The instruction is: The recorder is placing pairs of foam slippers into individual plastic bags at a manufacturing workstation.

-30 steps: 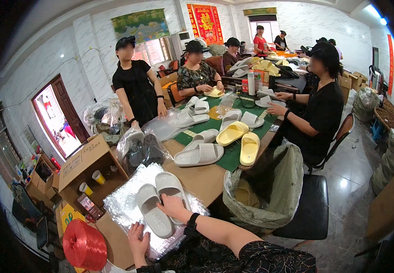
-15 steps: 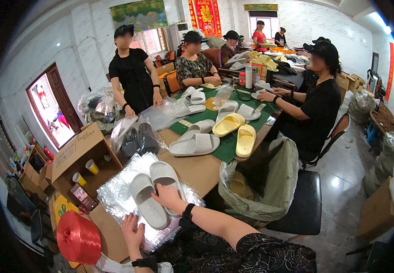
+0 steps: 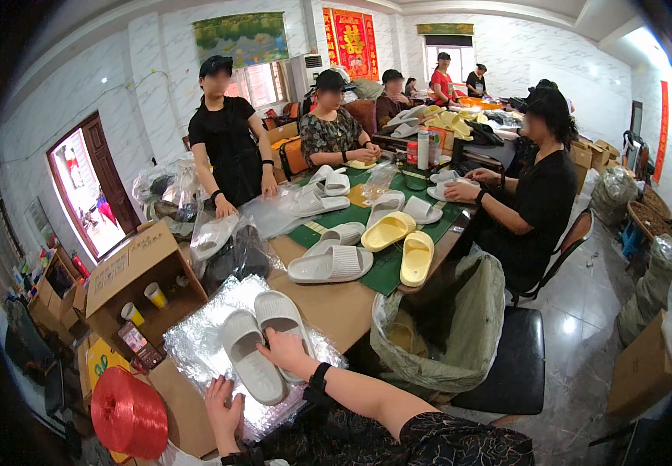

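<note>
A pair of grey slide slippers [image 3: 252,359] with ribbed straps lies side by side on a stack of shiny silver plastic sheets [image 3: 204,322]. My right hand [image 3: 288,353] is over the right slipper. Its thumb and fingers close on the inner edges where the two slippers meet; part of the grip is hidden under the hand. Below and left of the pair, my left hand [image 3: 224,405] rests open on the silver sheets, fingers spread, close to the left slipper's heel.
Left stand an open cardboard box [image 3: 138,268], a phone [image 3: 140,346] and a red twine roll [image 3: 128,412]. Ahead, grey and yellow slippers [image 3: 416,259] lie on a green mat [image 3: 301,231]. A lined bin [image 3: 437,365] stands right; co-workers sit and stand around the table.
My hands and the grey pair hardly move. The standing co-worker at the left now has a pale slipper in clear plastic under one hand. The view has shifted slightly.
</note>
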### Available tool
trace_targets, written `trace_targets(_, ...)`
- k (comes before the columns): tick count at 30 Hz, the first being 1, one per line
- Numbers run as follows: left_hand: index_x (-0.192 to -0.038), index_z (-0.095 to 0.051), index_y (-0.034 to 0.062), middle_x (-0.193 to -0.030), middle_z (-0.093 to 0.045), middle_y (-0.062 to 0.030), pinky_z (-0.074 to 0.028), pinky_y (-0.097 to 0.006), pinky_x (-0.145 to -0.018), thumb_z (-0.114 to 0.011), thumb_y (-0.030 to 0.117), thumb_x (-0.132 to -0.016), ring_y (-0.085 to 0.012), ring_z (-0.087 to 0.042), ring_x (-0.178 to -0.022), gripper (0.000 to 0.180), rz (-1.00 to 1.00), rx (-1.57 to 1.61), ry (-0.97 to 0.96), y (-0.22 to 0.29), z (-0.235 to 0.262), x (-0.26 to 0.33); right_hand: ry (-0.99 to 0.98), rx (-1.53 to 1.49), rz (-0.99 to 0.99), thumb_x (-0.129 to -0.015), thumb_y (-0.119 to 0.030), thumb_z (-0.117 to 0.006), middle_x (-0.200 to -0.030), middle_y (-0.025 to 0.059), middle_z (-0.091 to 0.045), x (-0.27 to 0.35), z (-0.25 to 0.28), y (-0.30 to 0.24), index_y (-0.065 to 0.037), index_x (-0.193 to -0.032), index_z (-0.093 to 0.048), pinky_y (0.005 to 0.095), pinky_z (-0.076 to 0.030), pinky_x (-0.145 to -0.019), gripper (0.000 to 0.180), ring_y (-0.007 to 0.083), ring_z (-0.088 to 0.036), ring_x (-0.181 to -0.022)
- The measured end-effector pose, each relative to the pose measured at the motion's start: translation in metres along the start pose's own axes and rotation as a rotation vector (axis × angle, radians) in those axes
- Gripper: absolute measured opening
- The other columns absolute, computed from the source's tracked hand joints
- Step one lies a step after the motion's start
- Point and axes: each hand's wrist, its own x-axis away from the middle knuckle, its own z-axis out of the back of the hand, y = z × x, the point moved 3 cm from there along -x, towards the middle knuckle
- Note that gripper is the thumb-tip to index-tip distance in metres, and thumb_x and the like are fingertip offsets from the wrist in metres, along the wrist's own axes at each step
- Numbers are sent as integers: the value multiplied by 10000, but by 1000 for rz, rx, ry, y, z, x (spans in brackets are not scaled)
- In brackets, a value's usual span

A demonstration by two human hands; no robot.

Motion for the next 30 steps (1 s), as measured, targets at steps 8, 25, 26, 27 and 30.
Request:
trace_targets(8,-1115,-685,31,-1318,-592,-166,-271,-497,-1146,-710,186,-748,-361,-449,-1324,400,34,27,-17,-6,-2,-1,-9,-47,-21,-884,-419,-615,-692,188,-660,0,0,-1,-18,-935,-539,488,-517,-581,412,376,-663,-634)
trace_targets(25,-1131,-679,34,-1339,-579,-158,-266,-491,-1151,-714,162,-748,-356,-441,-1331,406,18,28,-12,-2,-2,-3,-69,-28,-47,-889,-414,-606,-724,188,-670,-3,2,-1,-19,-935,-549,484,-527,-595,401,370,-669,-656)
trace_targets(26,-1131,-679,34,-1339,-579,-158,-266,-491,-1151,-714,162,-748,-356,-441,-1331,406,25,30,-11,-3,-2,-2,-67,-24,-41,-889,-414,-605,-724,191,-669,-3,1,-1,-20,-932,-549,486,-526,-595,400,372,-668,-655)
trace_targets(27,-1131,-679,34,-1334,-583,-159,-272,-491,-1147,-715,166,-749,-357,-443,-1329,406,27,33,-5,-5,-2,-1,-66,-20,-33,-890,-413,-604,-725,194,-668,-3,0,-2,-20,-929,-548,487,-524,-595,399,374,-667,-655)
trace_targets(30,-1132,-679,36,-1326,-588,-162,-284,-491,-1140,-717,175,-752,-361,-448,-1325,406,33,34,-2,-4,-1,-1,-49,-27,-41,-890,-418,-601,-718,198,-665,-1,-2,-1,-21,-929,-543,489,-524,-595,403,377,-668,-658)
